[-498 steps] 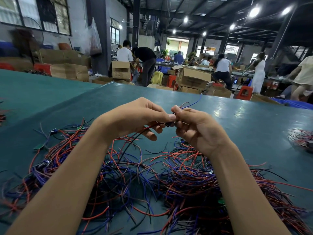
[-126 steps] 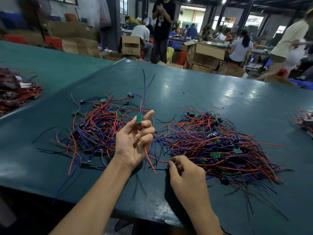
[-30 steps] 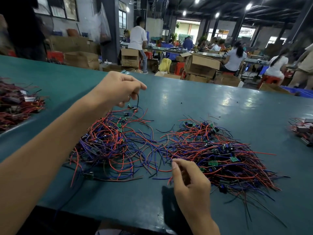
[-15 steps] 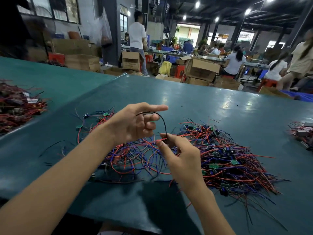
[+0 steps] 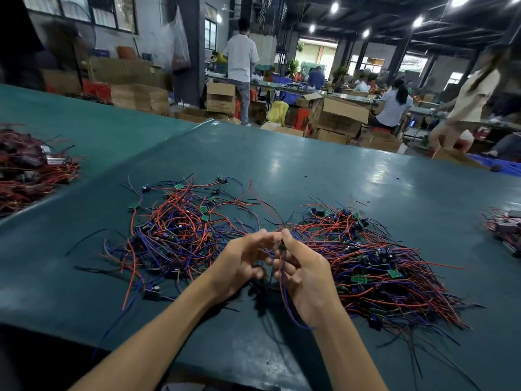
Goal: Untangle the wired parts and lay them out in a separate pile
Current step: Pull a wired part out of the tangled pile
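Two heaps of red, blue and black wired parts with small green boards lie on the teal table (image 5: 324, 176): a looser left pile (image 5: 180, 230) and a denser right pile (image 5: 366, 266). My hands meet between them, just above the table. My right hand (image 5: 307, 277) pinches a small dark wired part (image 5: 281, 245) between thumb and fingers, and its blue wire (image 5: 285, 294) hangs down across the palm. My left hand (image 5: 242, 263) is motion-blurred beside it, its fingers loosely curved with the tips close to the part.
A third tangle of red wires (image 5: 31, 170) sits on the adjoining table at far left, and another (image 5: 504, 227) at the right edge. Cardboard boxes (image 5: 338, 117) and several people stand beyond the far edge. The near table edge runs below my forearms.
My hands have dropped lower and closer together. The black wire that arched between them is gone; my right hand now holds a part with a blue wire hanging.
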Available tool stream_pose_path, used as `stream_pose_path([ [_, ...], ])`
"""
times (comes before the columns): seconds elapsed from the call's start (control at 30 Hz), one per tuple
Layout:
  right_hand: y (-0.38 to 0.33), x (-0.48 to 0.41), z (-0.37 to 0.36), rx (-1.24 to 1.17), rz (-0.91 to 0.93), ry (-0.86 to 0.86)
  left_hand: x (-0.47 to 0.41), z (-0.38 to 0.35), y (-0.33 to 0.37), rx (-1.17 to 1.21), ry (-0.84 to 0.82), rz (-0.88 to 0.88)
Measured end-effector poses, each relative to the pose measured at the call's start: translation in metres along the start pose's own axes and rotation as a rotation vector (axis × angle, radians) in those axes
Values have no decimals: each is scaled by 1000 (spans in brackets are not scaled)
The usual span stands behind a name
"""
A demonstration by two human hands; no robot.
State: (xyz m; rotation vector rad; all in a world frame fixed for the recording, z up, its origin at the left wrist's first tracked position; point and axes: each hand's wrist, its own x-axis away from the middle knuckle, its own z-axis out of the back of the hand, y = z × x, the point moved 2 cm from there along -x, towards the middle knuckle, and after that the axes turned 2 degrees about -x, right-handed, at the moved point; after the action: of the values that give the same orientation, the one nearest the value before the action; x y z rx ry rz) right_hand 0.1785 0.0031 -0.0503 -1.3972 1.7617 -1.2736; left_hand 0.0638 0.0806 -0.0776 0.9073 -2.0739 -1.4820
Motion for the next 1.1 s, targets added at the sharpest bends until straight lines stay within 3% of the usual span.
stream_pose_path([
  [0.2,14,2,0,91,38,-73,3,-1,1,28,-4,-27],
  [0.33,21,4,-1,123,55,-154,2,1,1,74,143,-15],
  [0.43,29,6,-2,145,42,-172,2,3,1,124,138,-21],
  [0.83,36,6,-1,160,108,-82,0,5,-5,2,112,-10],
  [1.1,36,8,0,189,99,-118,-37,18,34,-315,338,43],
])
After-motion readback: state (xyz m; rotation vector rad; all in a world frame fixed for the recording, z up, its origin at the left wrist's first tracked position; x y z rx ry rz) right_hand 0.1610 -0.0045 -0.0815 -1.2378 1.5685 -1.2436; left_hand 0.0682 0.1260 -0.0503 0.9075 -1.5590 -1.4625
